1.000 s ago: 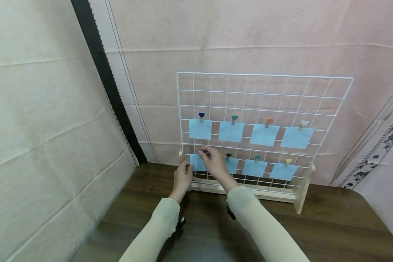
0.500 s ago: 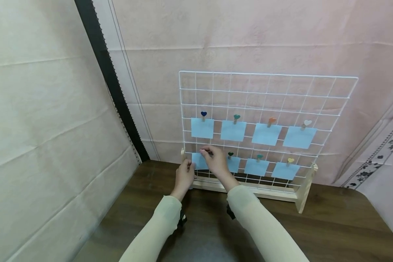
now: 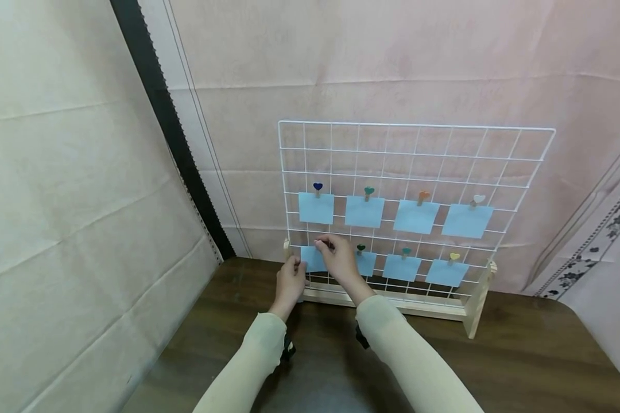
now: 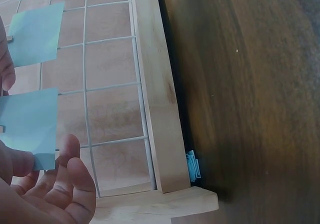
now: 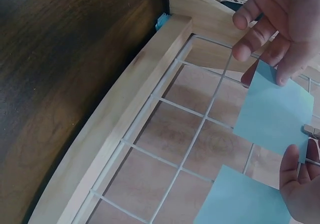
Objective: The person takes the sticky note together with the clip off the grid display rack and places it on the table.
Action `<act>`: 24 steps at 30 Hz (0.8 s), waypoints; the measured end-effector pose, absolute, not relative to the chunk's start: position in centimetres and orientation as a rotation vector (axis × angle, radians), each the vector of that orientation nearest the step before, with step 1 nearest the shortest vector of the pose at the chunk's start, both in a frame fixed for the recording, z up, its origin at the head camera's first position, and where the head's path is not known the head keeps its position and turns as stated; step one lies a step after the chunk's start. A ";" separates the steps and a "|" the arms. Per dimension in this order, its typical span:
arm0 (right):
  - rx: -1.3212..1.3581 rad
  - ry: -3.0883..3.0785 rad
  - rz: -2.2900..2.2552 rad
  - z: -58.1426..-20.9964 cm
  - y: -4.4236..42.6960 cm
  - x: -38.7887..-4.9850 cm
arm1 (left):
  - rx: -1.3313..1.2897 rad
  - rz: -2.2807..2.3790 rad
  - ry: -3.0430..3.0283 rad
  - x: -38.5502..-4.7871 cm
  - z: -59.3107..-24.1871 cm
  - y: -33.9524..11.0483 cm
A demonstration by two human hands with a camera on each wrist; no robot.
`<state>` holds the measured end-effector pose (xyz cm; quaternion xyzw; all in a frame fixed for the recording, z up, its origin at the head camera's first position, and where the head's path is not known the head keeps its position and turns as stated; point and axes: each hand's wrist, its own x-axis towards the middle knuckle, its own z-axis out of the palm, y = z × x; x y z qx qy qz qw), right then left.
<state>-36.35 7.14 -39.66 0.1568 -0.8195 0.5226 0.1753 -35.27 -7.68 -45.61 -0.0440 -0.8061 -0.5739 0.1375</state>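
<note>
Dk brown tbl; wood-base grid rack on it, blue bundle beside.

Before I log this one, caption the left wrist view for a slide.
Left hand pinching a blue card in front of a white wire grid.

The rack stands on the worktop, before the backdrop; on it hang two rows of four cards, clips at their top edges.
</note>
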 end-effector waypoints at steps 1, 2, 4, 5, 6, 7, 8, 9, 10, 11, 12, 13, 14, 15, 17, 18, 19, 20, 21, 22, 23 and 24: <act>0.442 -2.316 1.486 -39.7 7.1 -36.3 | -0.130 -1.651 -2.328 -35.3 -45.7 -7.7; 0.441 -2.310 1.492 -39.7 7.1 -36.3 | -0.135 -1.640 -2.325 -35.3 -45.7 -7.7; 0.435 -2.298 1.508 -39.7 7.0 -36.3 | -0.139 -1.632 -2.316 -35.3 -45.9 -7.7; 0.428 -2.291 1.519 -39.7 7.0 -36.2 | -0.137 -1.635 -2.312 -35.3 -45.9 -7.7; 0.421 -2.284 1.528 -39.7 7.0 -36.2 | -0.135 -1.639 -2.311 -35.3 -46.0 -7.7; 0.415 -2.278 1.534 -39.7 7.0 -36.2 | -0.133 -1.645 -2.308 -35.3 -46.0 -7.7; 0.408 -2.273 1.541 -39.7 7.0 -36.2 | -0.130 -1.649 -2.309 -35.3 -46.0 -7.7; 0.406 -2.267 1.542 -39.7 7.0 -36.2 | -0.129 -1.657 -2.306 -35.3 -46.0 -7.7; 0.403 -2.267 1.541 -39.8 7.0 -36.2 | -0.126 -1.661 -2.307 -35.2 -46.2 -7.7; 0.403 -2.265 1.541 -40.0 7.1 -36.1 | -0.123 -1.665 -2.308 -35.1 -46.4 -7.7; 0.405 -2.268 1.537 -40.1 7.2 -36.0 | -0.119 -1.667 -2.311 -35.0 -46.5 -7.7; 0.409 -2.274 1.537 -40.3 7.2 -35.9 | -0.114 -1.669 -2.313 -34.8 -46.6 -7.6; 0.413 -2.280 1.536 -40.4 7.3 -35.8 | -0.107 -1.669 -2.318 -34.8 -46.7 -7.6; 0.417 -2.286 1.536 -40.4 7.4 -35.7 | -0.103 -1.670 -2.323 -34.7 -46.8 -7.6; 0.419 -2.291 1.542 -40.4 7.5 -35.4 | -0.092 -1.679 -2.330 -34.6 -46.9 -7.6; 0.418 -2.293 1.539 -40.3 7.7 -35.3 | -0.092 -1.686 -2.330 -34.6 -46.8 -7.7; 0.419 -2.290 1.536 -40.2 7.8 -35.2 | -0.092 -1.696 -2.327 -34.5 -46.8 -7.7; 0.420 -2.286 1.533 -40.0 8.0 -35.1 | -0.094 -1.706 -2.322 -34.5 -46.7 -7.8; 0.422 -2.276 1.533 -39.8 8.1 -35.0 | -0.101 -1.712 -2.315 -34.5 -46.6 -7.8; 0.425 -2.265 1.530 -39.6 8.4 -34.8 | -0.108 -1.718 -2.307 -34.4 -46.5 -7.9; 0.428 -2.258 1.526 -39.5 8.6 -34.6 | -0.109 -1.720 -2.305 -34.2 -46.5 -8.0; 0.432 -2.250 1.533 -39.4 8.9 -34.3 | -0.105 -1.719 -2.305 -34.1 -46.5 -8.2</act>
